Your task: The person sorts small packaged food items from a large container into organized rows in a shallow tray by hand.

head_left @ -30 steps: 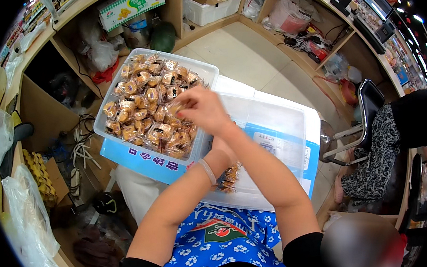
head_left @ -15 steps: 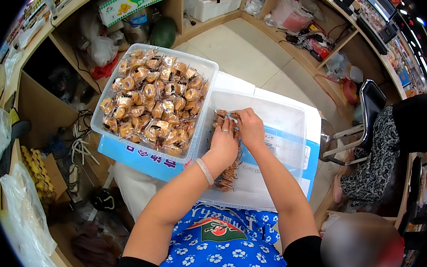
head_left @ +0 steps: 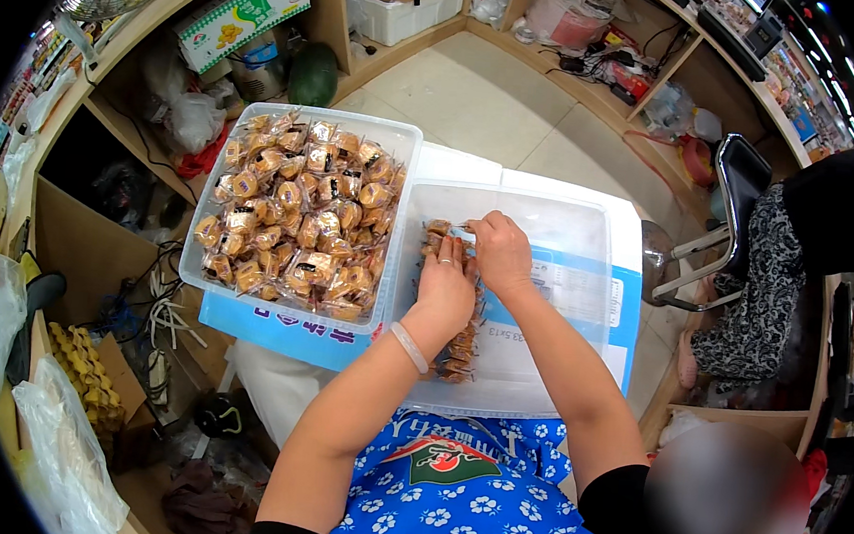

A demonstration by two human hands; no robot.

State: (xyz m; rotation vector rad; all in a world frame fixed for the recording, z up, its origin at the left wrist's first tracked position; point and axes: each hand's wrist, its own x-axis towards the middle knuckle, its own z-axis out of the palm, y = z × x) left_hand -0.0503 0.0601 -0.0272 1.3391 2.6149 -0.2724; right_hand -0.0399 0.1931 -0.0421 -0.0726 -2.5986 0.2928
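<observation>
clearly, both bare hands are down in the clear plastic bin on the right, at its left side, over a row of wrapped snacks that runs from near to far along that wall. the left hand lies along the row, its fingers nearly straight and close together, pointing away to the far end; whether it grips any packet i cannot tell. the right hand is just beside it, half closed, with fingers bent toward the row's far end; its fingertips are partly hidden, so i cannot tell if a packet is pinched there. a ring is on the left hand and a pale bracelet on that wrist.

just to the left, a second plastic bin is heaped with loose wrapped snacks. both bins rest on blue and white cardboard. a blue flowered apron shows at the near side. at the far left a dark green melon sits in a shelf; at the right, someone in patterned trousers is beside a metal-legged chair.
</observation>
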